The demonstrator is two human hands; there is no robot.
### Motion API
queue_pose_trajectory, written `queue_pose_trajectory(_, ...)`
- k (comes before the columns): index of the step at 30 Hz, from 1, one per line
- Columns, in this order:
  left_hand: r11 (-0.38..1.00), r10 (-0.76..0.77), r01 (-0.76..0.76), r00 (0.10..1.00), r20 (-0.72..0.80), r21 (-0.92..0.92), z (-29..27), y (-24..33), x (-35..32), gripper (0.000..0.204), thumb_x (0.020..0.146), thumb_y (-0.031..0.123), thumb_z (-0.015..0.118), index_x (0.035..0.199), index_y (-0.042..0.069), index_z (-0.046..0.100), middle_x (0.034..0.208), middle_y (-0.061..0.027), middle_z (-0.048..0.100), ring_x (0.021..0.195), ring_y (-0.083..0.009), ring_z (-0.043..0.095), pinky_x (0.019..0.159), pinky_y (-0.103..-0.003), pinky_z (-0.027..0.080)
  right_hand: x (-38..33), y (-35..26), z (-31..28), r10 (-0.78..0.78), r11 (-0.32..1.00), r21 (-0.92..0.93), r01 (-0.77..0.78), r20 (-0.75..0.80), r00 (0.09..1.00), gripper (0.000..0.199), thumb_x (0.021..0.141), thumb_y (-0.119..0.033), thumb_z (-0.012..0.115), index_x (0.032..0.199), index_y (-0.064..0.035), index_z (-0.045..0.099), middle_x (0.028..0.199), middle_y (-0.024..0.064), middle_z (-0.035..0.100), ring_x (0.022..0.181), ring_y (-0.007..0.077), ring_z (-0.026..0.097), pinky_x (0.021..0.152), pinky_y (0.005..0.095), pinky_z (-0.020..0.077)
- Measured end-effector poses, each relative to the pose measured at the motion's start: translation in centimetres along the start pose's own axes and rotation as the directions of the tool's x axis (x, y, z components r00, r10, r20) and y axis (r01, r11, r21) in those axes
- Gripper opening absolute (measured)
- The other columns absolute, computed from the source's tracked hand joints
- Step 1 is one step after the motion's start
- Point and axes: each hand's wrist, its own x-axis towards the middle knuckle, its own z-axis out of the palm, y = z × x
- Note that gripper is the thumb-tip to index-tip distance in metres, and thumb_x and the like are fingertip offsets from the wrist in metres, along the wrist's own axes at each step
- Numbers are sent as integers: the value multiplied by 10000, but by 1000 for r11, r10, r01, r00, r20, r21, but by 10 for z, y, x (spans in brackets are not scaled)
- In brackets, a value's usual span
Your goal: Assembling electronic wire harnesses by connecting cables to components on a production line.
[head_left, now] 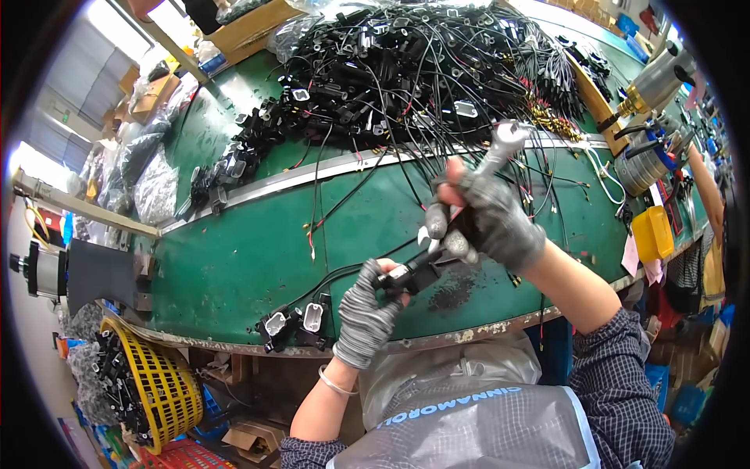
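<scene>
My left hand, in a grey striped fingerless glove, is closed around a black plastic housing just above the near edge of the green bench. My right hand, gloved too, grips a silver wrench. One wrench head sticks out past the fingers toward the pile, and the open jaw at the other end is by the housing. Whether that jaw touches the housing I cannot tell. Two black housings with silvery sockets lie on the bench left of my left hand, beside black cables.
A large heap of black cabled parts covers the far bench behind a metal rail. At lower left stands a yellow basket filled with black parts. To the right are a power screwdriver, a wire spool and a yellow bin.
</scene>
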Motion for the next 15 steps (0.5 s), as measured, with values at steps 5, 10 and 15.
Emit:
queue_pose_trajectory(5, 797, -354, 310, 935, 16, -519, 7, 11, 2, 350, 636, -43, 613, 946, 82, 508, 834, -66, 572, 740, -207, 557, 662, -295, 451, -10, 7, 0, -66, 890, -435, 133, 166, 984, 439, 806, -477, 477, 702, -51, 508, 556, 51, 541, 318, 113, 440, 295, 207, 323)
queue_pose_trajectory(10, 677, 485, -491, 858, 171, 548, 3, 6, 11, 405, 628, -65, 607, 984, 80, 478, 845, -44, 573, 768, -159, 548, 688, -256, 440, 6, -8, -2, 283, 866, -445, -227, 64, 957, 447, 795, -483, 489, 678, -52, 502, 568, 33, 545, 383, 90, 469, 354, 191, 349)
queue_pose_trajectory(15, 979, -165, 164, 986, -3, 123, 1, 0, -4, 369, 621, -37, 619, 950, 83, 501, 835, -72, 575, 735, -200, 550, 668, -277, 442, -15, -3, 9, -220, 888, -409, 210, 24, 975, 477, 792, -507, 474, 659, -50, 499, 555, 33, 540, 395, 90, 479, 362, 194, 353)
